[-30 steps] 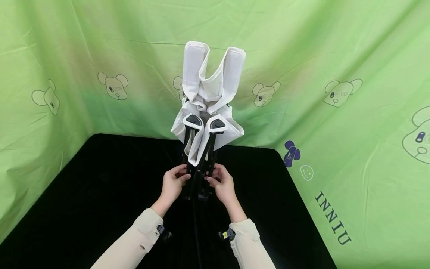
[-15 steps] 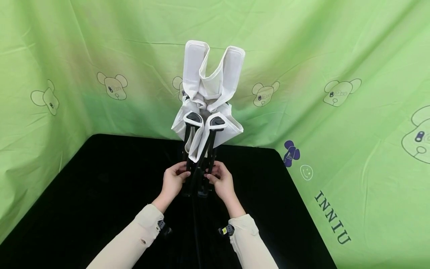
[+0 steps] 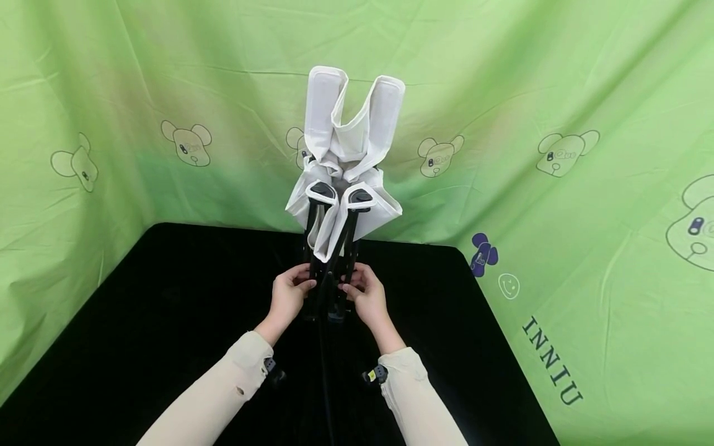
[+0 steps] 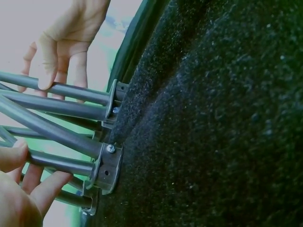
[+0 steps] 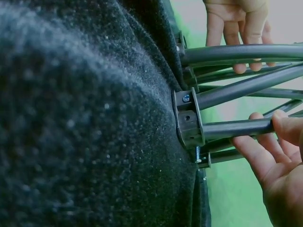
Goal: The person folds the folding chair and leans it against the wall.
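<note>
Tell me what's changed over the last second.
The left hand and right hand moved slightly up the head view, and the dark tubes and lower white flap rose with them. Each hand kept its hold on the tubes; nothing was let go. The black surface and green backdrop stayed put.
</note>
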Demonstrator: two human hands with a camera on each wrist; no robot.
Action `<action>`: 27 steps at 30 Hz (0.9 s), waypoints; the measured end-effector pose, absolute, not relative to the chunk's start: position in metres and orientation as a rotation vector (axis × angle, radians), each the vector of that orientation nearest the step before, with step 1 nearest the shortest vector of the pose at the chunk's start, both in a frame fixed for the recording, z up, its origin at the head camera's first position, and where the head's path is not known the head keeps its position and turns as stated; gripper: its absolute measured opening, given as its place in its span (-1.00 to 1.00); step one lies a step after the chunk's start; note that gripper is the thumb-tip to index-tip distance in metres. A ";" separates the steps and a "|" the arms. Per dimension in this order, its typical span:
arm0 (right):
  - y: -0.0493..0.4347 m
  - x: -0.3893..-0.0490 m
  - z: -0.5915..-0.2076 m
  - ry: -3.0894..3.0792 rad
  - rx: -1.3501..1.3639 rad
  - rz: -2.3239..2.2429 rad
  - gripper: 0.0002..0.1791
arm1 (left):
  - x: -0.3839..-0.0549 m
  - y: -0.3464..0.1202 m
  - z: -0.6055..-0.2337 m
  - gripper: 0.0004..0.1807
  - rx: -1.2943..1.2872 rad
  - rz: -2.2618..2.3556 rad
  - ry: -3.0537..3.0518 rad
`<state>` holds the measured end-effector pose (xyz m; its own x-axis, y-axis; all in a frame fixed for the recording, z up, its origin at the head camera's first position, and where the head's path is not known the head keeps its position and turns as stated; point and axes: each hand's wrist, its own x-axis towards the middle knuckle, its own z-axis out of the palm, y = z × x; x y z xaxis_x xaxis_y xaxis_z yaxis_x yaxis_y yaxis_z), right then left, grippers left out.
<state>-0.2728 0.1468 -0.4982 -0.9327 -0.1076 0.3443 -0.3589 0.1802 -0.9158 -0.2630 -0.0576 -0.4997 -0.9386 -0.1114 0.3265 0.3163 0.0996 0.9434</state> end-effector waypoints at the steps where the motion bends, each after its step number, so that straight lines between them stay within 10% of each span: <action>1: 0.147 -0.273 -0.498 -2.250 0.453 1.831 -0.53 | -0.263 -0.058 -0.500 -0.64 -0.201 -1.912 -2.062; 27: 0.148 -0.276 -0.490 -2.238 0.540 1.879 -0.53 | -0.267 -0.052 -0.501 -0.64 -0.174 -1.847 -2.043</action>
<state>-0.2757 0.1482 -0.4898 -0.9200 -0.1650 0.3556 -0.3788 0.1409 -0.9147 -0.2671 -0.0522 -0.5013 -0.9203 -0.1591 0.3574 0.3395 0.1290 0.9317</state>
